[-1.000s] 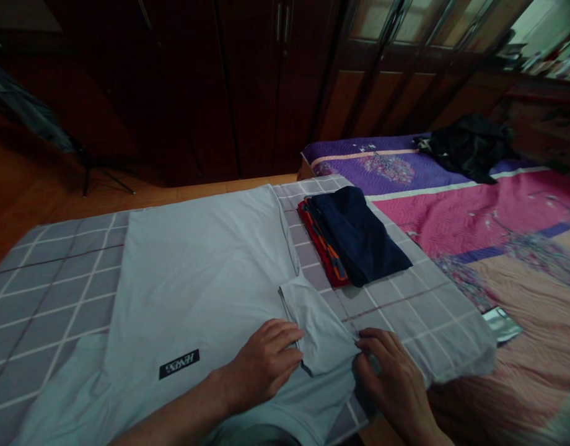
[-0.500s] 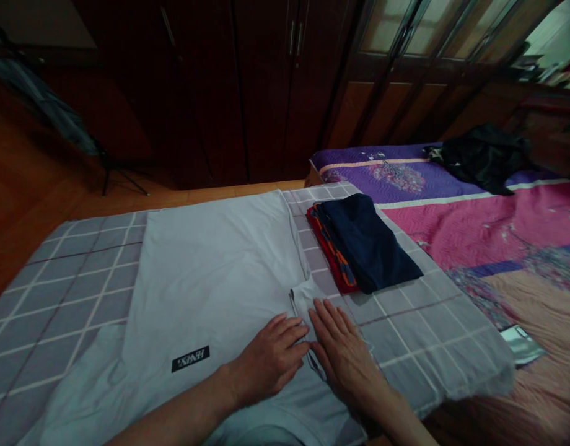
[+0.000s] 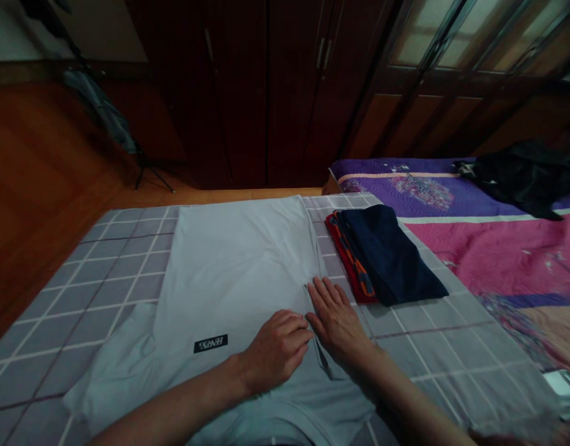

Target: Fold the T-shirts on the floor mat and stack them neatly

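A light grey T-shirt [image 3: 233, 260] lies spread on a checked cloth, its neckline toward me and a small black label with white lettering [image 3: 210, 344] on its front. Its right-hand sleeve is folded inward over the body. My left hand [image 3: 279, 348] has its fingers curled together at the hem of that sleeve, pinching the fabric. Beside it, my right hand [image 3: 335, 319] rests flat on the folded sleeve with fingers stretched out. The other sleeve [image 3: 122, 353] stays spread out to the left, somewhat wrinkled.
Folded clothes, navy on top [image 3: 391, 254] with red and orange ones under it, lie right of the shirt. Beyond is a bed with a purple and pink cover [image 3: 480, 248] and a black garment [image 3: 521, 176]. Dark wardrobes [image 3: 285, 111] stand behind; a tripod stand [image 3: 148, 170] is at left.
The view has swung a little left, so everything sits further right. My right hand has slid up along the folded sleeve, smoothing it flatter; my left hand keeps at the sleeve hem.
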### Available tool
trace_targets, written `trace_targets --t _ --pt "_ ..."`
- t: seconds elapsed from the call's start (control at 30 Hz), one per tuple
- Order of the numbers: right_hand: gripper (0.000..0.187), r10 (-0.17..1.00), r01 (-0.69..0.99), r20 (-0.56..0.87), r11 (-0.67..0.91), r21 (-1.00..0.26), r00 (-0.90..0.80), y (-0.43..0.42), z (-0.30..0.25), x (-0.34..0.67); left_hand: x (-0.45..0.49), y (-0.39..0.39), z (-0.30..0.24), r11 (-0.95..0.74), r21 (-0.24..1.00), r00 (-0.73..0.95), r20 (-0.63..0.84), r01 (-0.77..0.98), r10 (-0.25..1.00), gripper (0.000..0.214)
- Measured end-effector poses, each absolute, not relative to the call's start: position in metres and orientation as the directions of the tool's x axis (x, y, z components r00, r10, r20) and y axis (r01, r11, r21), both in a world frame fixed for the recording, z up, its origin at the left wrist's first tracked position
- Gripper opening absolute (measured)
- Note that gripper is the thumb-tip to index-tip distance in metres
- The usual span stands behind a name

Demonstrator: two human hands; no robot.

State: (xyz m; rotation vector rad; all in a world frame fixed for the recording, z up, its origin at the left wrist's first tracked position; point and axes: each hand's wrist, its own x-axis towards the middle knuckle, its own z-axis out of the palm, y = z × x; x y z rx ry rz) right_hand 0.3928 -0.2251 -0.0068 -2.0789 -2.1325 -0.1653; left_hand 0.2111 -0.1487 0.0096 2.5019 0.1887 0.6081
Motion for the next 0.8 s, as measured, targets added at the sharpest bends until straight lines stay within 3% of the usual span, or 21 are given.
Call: trace_targets --t 0.1,0.2,0.3,0.4,0.5,0.57,0.67,0.8 --pt "0.054 0.965 0.997 0.258 0.066 -0.025 -0.057 -0.221 -0.009 0.393 0.184 -0.127 0.038 -0.842 0.529 0.857 0.384 0.102 0.345 0.022" --pt "0.058 0.933 0.981 0.318 0.189 -0.032 -0.169 -0.218 -0.008 0.391 0.131 -0.093 0.061 -0.775 0.505 0.714 0.374 0.380 0.593 0.024" --pt "0.065 0.907 0.951 0.327 0.302 -0.061 -0.267 -0.211 -0.002 0.377 0.058 -0.064 0.058 -0.529 0.461 0.440 0.294 0.712 0.848 0.032" --pt "0.068 0.875 0.903 0.299 0.422 -0.084 -0.381 -0.203 0.005 0.352 -0.011 -0.057 0.034 -0.245 0.377 0.184 0.190 0.893 0.964 0.042" --pt "0.070 0.818 0.827 0.258 0.552 -0.107 -0.514 -0.194 0.005 0.329 -0.050 -0.070 0.010 -0.112 0.289 0.090 0.087 0.951 0.992 0.044" --pt "0.068 0.789 0.787 0.237 0.604 -0.128 -0.567 -0.189 -0.002 0.320 -0.058 -0.081 0.004 -0.074 0.300 0.061 0.052 0.951 0.997 0.037" --pt "0.064 0.767 0.762 0.237 0.634 -0.134 -0.596 -0.183 -0.016 0.317 -0.056 -0.090 0.010 0.017 0.455 -0.023 0.007 0.890 1.000 0.021" --pt "0.061 0.752 0.750 0.249 0.650 -0.122 -0.611 -0.180 -0.023 0.321 -0.056 -0.093 0.020 0.170 0.719 -0.195 -0.048 0.674 0.980 0.030"
